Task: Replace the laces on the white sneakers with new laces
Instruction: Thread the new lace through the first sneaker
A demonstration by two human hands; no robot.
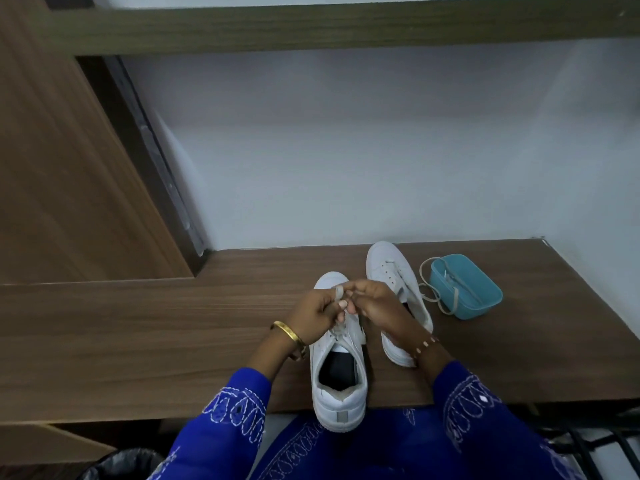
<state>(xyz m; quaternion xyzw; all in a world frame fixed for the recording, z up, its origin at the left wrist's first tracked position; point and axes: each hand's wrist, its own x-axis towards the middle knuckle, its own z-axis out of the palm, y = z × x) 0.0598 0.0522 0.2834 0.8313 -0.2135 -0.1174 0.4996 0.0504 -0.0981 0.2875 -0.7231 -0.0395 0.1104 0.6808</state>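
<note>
While both hands pinch one lace | left hand | right hand | two white sneakers | one blue tub

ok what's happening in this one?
A person is lacing white sneakers on a wooden table. Both hands meet over the near sneaker: the left hand and the right hand pinch a pale lace above its front. The other sneaker lies just behind and to the right, untouched. Beside it sits a blue tub with more laces draped over its rim.
</note>
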